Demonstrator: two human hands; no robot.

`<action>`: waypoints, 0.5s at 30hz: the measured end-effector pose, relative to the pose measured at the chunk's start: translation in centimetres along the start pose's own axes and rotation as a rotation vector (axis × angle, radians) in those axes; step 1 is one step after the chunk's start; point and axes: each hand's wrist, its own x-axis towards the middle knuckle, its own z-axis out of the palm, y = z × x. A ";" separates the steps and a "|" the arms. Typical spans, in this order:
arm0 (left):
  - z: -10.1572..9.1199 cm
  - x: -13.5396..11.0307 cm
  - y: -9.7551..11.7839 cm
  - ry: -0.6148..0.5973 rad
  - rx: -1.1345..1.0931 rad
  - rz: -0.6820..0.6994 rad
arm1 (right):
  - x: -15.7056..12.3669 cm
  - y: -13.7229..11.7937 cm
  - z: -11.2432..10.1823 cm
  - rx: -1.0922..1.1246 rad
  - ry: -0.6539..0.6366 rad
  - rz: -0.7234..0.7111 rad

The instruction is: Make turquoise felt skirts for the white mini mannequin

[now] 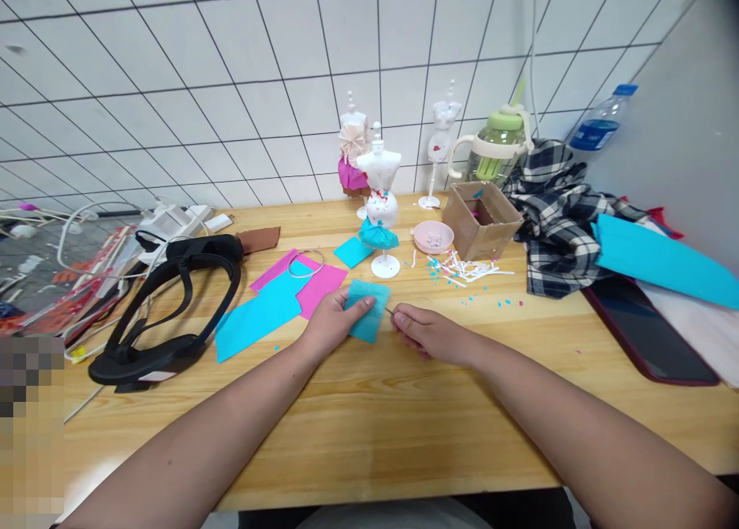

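My left hand [333,317] pinches a small blue-green rectangle of paper or cloth [368,325] between thumb and fingers, just above the wooden table. My right hand [419,330] is closed on a thin dark stick-like tool [389,309], whose tip meets the rectangle's right edge; its exact kind does not show. Behind the hands stands a white mini dress form [382,179] on a round base, with a ruffled turquoise skirt [378,235] low on it. Beside it lies a blue square [352,252]. Blue sheets [259,321] and pink sheets [323,286] overlap on the left, topped by a metal ring [305,264].
Two more dress forms, one dressed [353,144] and one bare [444,121], stand by the tiled wall. To the right are a pink dish [433,237], a cardboard box [482,225], paper scraps [467,269], a green-lidded jug [499,144] and a phone [652,329]. A black headset frame [173,313] lies left.
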 end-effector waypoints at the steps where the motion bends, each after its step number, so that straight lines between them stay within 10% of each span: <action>1: 0.0 0.0 0.0 -0.004 -0.001 0.002 | 0.0 0.0 0.0 -0.003 0.007 -0.003; 15: 0.0 0.1 -0.1 -0.031 -0.013 0.007 | 0.2 0.1 0.1 -0.093 0.066 -0.053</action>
